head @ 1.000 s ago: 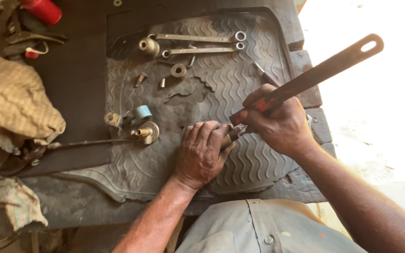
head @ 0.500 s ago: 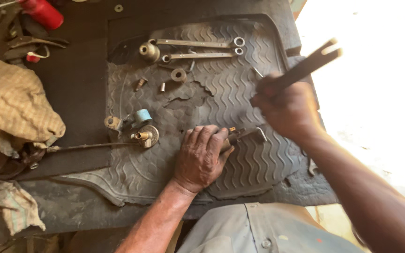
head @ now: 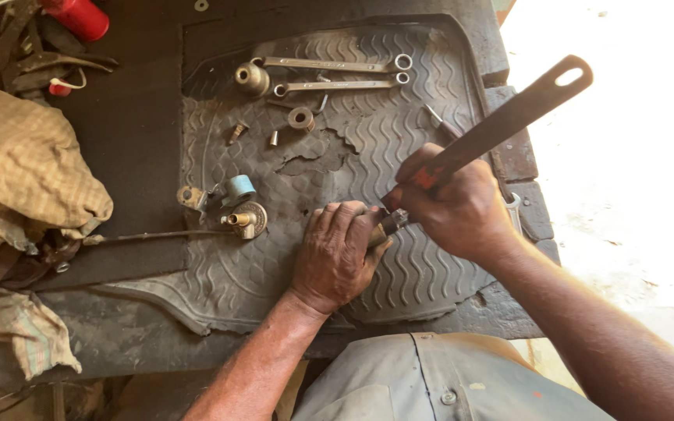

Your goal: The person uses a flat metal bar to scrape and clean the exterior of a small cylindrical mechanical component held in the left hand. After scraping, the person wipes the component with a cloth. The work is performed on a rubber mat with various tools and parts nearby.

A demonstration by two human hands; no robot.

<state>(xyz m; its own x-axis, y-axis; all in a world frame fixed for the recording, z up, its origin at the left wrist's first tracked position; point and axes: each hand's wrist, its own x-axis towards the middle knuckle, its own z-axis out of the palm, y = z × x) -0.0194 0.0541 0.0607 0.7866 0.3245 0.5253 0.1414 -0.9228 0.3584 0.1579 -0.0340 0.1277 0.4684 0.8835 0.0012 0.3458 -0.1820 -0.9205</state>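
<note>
Left hand (head: 337,253) is pressed flat on the rubber mat (head: 220,273) near its front edge, fingers closed over a small metal part (head: 390,224) that pokes out by the thumb. Right hand (head: 454,206) is fisted tight round a long flat metal bar (head: 509,121), its lower end down on that part, its holed end angled past the mat's right edge. Two wrenches (head: 337,74) lie along the mat's far edge.
</note>
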